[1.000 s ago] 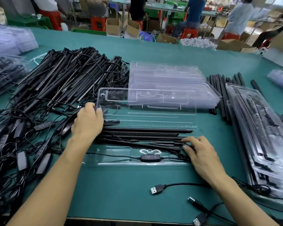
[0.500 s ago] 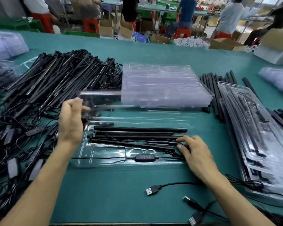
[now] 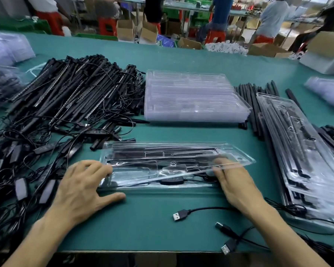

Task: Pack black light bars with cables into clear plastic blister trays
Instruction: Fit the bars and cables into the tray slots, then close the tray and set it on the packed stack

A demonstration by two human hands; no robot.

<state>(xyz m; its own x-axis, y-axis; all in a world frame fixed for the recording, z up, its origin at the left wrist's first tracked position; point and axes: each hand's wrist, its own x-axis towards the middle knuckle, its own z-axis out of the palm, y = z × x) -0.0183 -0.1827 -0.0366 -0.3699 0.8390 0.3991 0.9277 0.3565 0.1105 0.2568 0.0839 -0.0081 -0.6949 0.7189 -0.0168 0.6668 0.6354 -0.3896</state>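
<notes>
- left hand [image 3: 81,187], fingers spread and straight, now presses the left end of the hinged clear lid [image 3: 181,151]. half a second ago it was lifting that lid at 12 o'clock.
- right hand [image 3: 233,182], fingers stretched out and blurred, lies at the 3 o'clock end, seemingly under the lid.
- clear plastic blister tray [image 3: 152,187] between the hands holds the thin black light bars [image 3: 162,149]. the lid's right end is not yet seated.
- closing looks nearly done, but the black usb plug [image 3: 179,214] at 5 o'clock lies outside.
</notes>
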